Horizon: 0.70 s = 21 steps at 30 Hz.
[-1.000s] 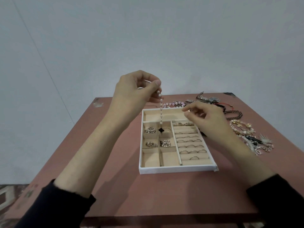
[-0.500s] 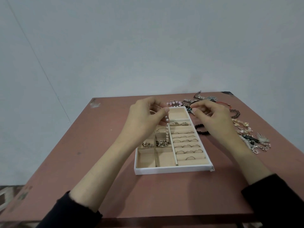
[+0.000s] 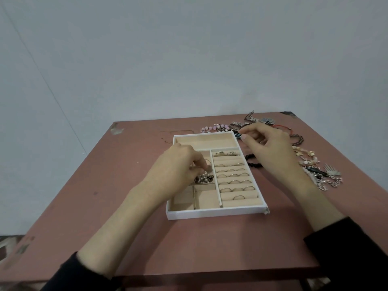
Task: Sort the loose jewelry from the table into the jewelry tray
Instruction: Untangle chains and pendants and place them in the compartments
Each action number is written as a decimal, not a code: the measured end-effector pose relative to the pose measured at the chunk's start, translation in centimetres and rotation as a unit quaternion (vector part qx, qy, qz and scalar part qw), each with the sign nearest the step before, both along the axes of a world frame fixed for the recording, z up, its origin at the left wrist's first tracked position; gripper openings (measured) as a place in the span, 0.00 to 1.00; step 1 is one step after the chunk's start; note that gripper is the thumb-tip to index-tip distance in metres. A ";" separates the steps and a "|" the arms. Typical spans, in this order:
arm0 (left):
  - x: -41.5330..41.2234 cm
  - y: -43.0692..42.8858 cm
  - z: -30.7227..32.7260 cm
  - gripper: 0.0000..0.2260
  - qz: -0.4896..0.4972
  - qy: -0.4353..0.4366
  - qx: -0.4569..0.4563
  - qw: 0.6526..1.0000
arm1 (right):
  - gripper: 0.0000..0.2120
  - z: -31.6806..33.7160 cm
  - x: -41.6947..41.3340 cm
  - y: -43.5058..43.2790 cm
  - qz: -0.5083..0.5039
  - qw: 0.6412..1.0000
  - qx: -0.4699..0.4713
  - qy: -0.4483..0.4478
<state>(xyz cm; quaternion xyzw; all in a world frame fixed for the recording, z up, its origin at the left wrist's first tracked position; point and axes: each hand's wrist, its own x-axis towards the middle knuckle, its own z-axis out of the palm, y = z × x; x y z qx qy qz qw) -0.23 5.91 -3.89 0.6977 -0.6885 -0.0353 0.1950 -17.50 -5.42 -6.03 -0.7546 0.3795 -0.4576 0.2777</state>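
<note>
The white jewelry tray (image 3: 214,213) with beige compartments lies mid-table. Several rings (image 3: 233,175) sit in the ring rows on its right side. My left hand (image 3: 178,166) hovers low over the small left compartments. Its curled fingertips pinch the top of a pearl strand (image 3: 204,178), which is heaped in a middle compartment. My right hand (image 3: 268,148) is beyond the tray's far right corner, thumb and forefinger pinching a small dark blue piece (image 3: 238,134). Loose jewelry (image 3: 312,164) lies to the right.
A pink bead bracelet (image 3: 214,128) and a watch (image 3: 266,120) lie behind the tray. A black bead string (image 3: 252,162) rests against the tray's right wall. Chains and a fan-shaped piece (image 3: 332,171) spread toward the table's right edge. The reddish table (image 3: 126,175) ends at a wall.
My left hand has come down from above the tray into it, and the hanging pearl strand now lies heaped in a compartment. My right hand has shifted back and right to the tray's far corner.
</note>
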 end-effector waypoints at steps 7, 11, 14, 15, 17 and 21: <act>-3.6 -1.3 0.2 0.07 -0.059 0.145 -0.120 0.980 | 0.07 0.0 -3.6 0.9 0.009 0.999 -0.003 0.046; -8.3 -3.8 0.0 0.07 -0.127 0.160 -0.124 0.971 | 0.12 0.8 -7.9 -0.5 -0.050 0.995 -0.005 0.086; -11.2 -5.7 -0.5 0.07 -0.173 0.129 -0.092 0.972 | 0.15 0.5 -10.8 -1.7 -0.090 0.993 0.006 0.082; -12.0 -6.2 -0.7 0.07 -0.187 0.112 -0.079 0.973 | 0.15 0.3 -11.4 -1.9 -0.101 0.992 0.008 0.078; -13.3 -6.8 -0.9 0.06 -0.214 0.077 -0.064 0.972 | 0.16 -0.2 -12.4 -2.2 -0.118 0.990 0.008 0.071; -14.4 -7.4 -1.2 0.05 -0.247 0.054 -0.066 0.965 | 0.18 -0.9 -13.1 -2.3 -0.129 0.990 0.014 0.057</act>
